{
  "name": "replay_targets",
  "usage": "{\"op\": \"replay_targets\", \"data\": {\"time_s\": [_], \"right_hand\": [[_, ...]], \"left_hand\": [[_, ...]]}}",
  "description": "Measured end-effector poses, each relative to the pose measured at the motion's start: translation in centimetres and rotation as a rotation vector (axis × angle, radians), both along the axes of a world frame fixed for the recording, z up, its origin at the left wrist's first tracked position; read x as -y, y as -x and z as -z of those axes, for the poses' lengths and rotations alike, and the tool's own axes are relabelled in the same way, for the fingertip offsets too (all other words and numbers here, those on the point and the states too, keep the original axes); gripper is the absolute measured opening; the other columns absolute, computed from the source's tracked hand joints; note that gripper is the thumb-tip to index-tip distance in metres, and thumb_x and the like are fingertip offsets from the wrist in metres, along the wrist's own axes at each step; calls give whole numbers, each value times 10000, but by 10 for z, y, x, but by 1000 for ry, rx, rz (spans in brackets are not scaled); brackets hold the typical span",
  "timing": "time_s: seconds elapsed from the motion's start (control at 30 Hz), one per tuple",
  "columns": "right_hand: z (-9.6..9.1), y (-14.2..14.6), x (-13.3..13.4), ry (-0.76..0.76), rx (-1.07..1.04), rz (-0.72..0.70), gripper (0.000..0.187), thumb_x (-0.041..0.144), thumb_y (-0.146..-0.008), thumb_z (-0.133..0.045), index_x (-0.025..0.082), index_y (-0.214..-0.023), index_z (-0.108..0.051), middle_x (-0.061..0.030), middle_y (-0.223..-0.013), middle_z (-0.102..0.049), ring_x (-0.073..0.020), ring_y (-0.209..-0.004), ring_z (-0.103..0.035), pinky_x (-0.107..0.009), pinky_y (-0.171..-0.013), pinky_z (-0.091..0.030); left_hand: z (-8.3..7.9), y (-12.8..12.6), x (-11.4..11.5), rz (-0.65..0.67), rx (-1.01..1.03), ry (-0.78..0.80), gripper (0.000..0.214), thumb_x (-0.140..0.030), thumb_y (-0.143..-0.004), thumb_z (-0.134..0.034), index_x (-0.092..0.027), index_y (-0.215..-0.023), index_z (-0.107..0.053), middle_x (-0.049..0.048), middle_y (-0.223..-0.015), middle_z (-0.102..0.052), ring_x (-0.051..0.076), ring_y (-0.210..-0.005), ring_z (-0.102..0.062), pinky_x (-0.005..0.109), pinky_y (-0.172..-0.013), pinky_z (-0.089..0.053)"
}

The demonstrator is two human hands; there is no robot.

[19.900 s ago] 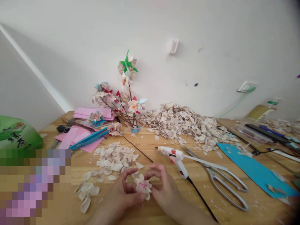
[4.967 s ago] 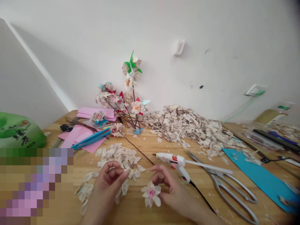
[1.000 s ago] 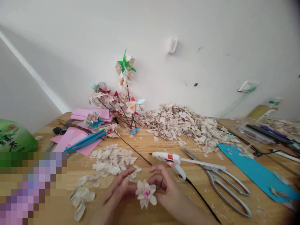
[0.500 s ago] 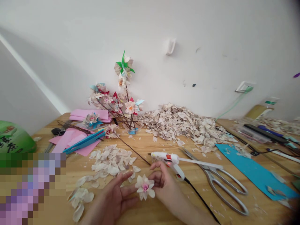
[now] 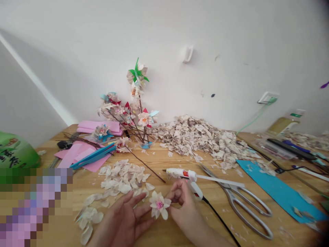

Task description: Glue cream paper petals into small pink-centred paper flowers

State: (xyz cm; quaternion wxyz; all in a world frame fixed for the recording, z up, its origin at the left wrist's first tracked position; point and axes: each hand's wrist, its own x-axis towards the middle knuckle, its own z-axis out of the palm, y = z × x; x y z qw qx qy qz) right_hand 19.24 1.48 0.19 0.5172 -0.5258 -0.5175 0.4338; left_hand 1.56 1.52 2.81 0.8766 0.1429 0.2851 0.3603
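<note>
**Paper flower pinched low over the worktop**

Gripping a pale paper flower (image 5: 159,205) from behind with the fingers (image 5: 177,196) of the right hand (image 5: 183,211), just above the worktop (image 5: 84,181). Holding the left hand (image 5: 123,223) open, fingers spread, just beside the flower; touching or not, impossible to tell. Farther out: glue gun (image 5: 189,175), scissors (image 5: 240,202), loose petals (image 5: 120,175), a heap of scraps (image 5: 200,137).

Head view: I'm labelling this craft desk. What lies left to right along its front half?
Green bag → loose petals → paper flower held in the right hand → scissors → blue paper sheet.
</note>
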Motion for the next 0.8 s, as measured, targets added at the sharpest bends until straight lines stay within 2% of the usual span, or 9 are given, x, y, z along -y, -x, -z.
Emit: {"op": "replay_targets", "data": {"time_s": [0.07,0.13,0.23,0.3,0.4,0.47,0.57,0.8], "right_hand": [[1,-2,0,-32,39,14,299,139,-591,-600,246,-733,-359,79,-578,-505,-120,-536,-549,-231,-517,-447],[3,-5,0,-45,98,5,289,133,-610,-590,245,-763,-372,69,-620,-508,-130,-584,-566,-251,-564,-466],[6,-10,-1,-25,241,-69,297,75,-636,-545,237,-840,-403,34,-706,-558,-161,-689,-596,-293,-634,-475],[9,-11,-1,-31,343,-129,336,29,-630,-520,231,-880,-423,9,-757,-592,-180,-739,-601,-309,-652,-470],[10,-11,-1,-54,438,-218,425,-32,-589,-488,226,-924,-447,5,-774,-619,-182,-731,-601,-310,-656,-464],[8,-9,0,-42,470,-270,461,-53,-576,-466,225,-944,-452,13,-752,-628,-176,-694,-602,-302,-640,-460],[4,-7,1,-3,486,-305,418,-31,-605,-482,216,-941,-457,23,-697,-621,-170,-636,-594,-286,-598,-454],[-4,-11,3,40,447,-376,432,-26,-673,-434,196,-1044,-428,-18,-816,-661,-171,-784,-632,-309,-740,-482]], "left_hand": [[0,3,-2,-107,-44,-46,393,-386,-821,-406,-137,-1102,-520,139,-1093,-664,260,-1132,-528,428,-963,-350],[-3,8,-6,-303,-149,-144,370,-380,-804,-450,-196,-1119,-517,95,-1165,-635,242,-1190,-471,428,-979,-342],[-11,18,-14,-630,-380,-319,331,-345,-749,-569,-240,-1061,-543,41,-1148,-628,230,-1186,-464,385,-986,-346],[-14,24,-19,-750,-565,-369,321,-310,-690,-661,-258,-992,-564,-1,-1098,-620,213,-1163,-473,339,-978,-352],[-12,32,-26,-801,-744,-383,331,-257,-617,-742,-263,-900,-569,-37,-950,-619,165,-1037,-537,265,-908,-393],[-8,37,-29,-802,-762,-416,318,-254,-615,-746,-264,-878,-568,-55,-817,-618,130,-889,-574,224,-826,-422],[-4,42,-31,-808,-786,-449,256,-280,-624,-737,-255,-821,-575,-69,-656,-611,106,-710,-576,195,-723,-429],[-4,47,-39,-897,-891,-467,312,-318,-530,-755,-232,-719,-522,-76,-571,-584,124,-590,-568,227,-599,-425]]}}
